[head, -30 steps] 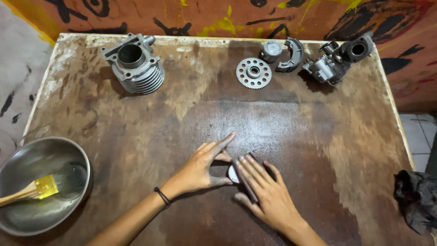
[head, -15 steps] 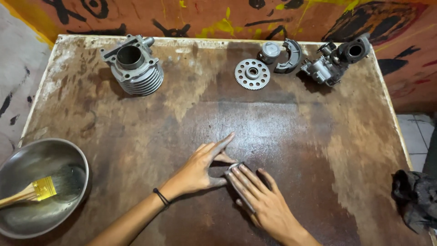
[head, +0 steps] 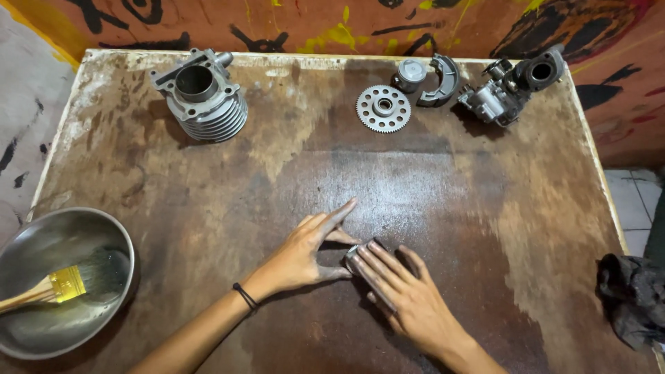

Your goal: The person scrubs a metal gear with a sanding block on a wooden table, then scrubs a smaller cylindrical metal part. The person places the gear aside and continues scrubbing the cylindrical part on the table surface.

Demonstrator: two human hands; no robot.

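On the worn wooden table (head: pixel 208 208) my two hands meet near the front middle. My left hand (head: pixel 305 255) lies flat with its fingers spread, and its thumb and forefinger frame a small round metal part (head: pixel 351 252). My right hand (head: pixel 402 298) comes in from the lower right. Its greasy fingers are pressed together over that part, so only the part's left edge shows.
A finned engine cylinder (head: pixel 204 97) stands at the back left. A toothed gear (head: pixel 383 108), a small piston (head: pixel 411 72), a brake shoe (head: pixel 443 82) and a carburettor (head: pixel 509 90) line the back right. A steel bowl (head: pixel 41 325) holding a yellow brush (head: pixel 59 287) sits front left. A dark rag (head: pixel 634 298) lies at the right edge.
My right hand's fingers have slid further over the small round part, which showed as a pale disc one second ago. My left hand has barely moved.
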